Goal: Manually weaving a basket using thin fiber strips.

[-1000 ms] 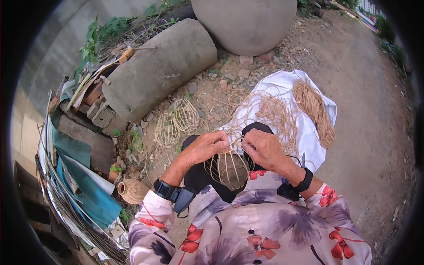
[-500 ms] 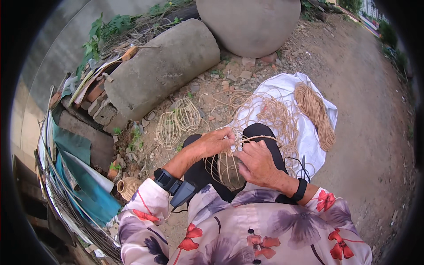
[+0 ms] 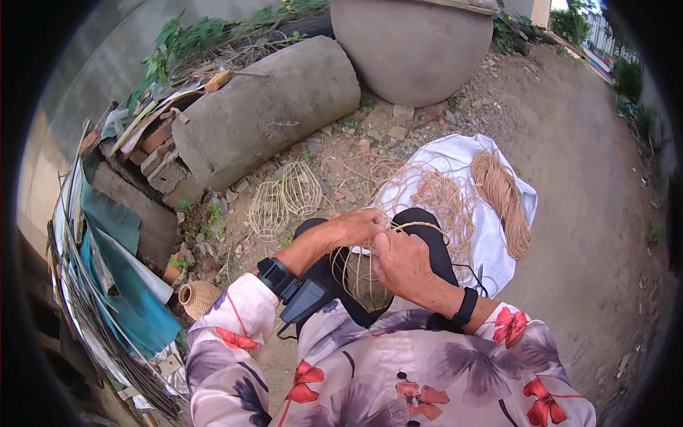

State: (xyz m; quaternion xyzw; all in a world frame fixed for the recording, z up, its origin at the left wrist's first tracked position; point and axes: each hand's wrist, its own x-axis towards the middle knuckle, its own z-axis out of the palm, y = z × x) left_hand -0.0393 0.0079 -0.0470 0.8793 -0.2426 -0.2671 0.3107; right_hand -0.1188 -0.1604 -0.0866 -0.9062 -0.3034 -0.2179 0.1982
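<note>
A wire basket frame point(image 3: 358, 276) sits between my knees, its thin curved ribs fanning down below my hands. My left hand point(image 3: 361, 226) is closed at the frame's top, fingers pinched together on its rim. Right beside it, my right hand point(image 3: 403, 263) is closed too, thumb and fingers pinched at the rim where a tan cord point(image 3: 421, 224) runs in. The cord loops over my right knee toward a loose tangle point(image 3: 445, 192) on a white sack point(image 3: 501, 267). My fingers hide the exact spot where cord and frame meet.
Two more wire frames point(image 3: 302, 189) stand on the dirt ahead of my left knee. A cord hank point(image 3: 500, 199) lies on the sack. To my left are a small woven vase point(image 3: 198, 299) and teal sheeting point(image 3: 128, 285). Beyond lies a concrete cylinder point(image 3: 270, 107).
My right hand has moved left and inward, close against my left hand at the frame's rim. The left hand stays at the rim. The whole view has shifted slightly.
</note>
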